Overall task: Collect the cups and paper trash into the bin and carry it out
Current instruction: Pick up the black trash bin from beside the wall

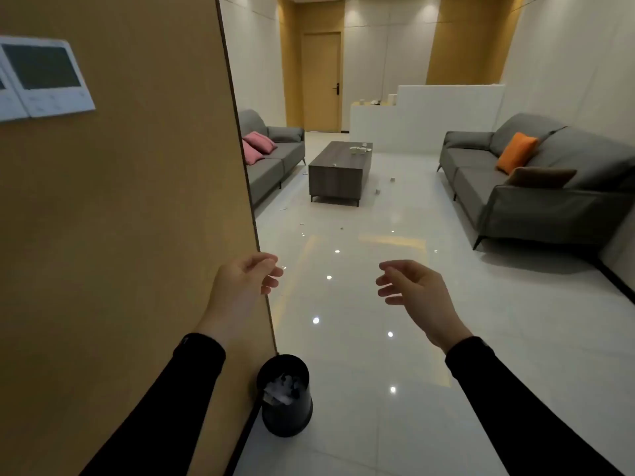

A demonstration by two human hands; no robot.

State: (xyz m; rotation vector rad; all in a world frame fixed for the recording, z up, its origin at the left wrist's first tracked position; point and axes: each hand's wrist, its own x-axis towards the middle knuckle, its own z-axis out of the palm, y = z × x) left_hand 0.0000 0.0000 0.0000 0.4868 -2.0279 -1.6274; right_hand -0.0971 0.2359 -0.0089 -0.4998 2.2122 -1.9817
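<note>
A black round bin stands on the floor at the foot of the tan wall corner, with white paper inside. My left hand hovers above it with loosely curled fingers and holds nothing. My right hand is held out to the right, fingers apart and empty. Far ahead, white cups sit on the dark coffee table. Small paper scraps lie on the glossy floor around the table.
A tan wall with white control panels fills the left. Grey sofas stand left and right of the table. A white counter and a closed door lie at the far end.
</note>
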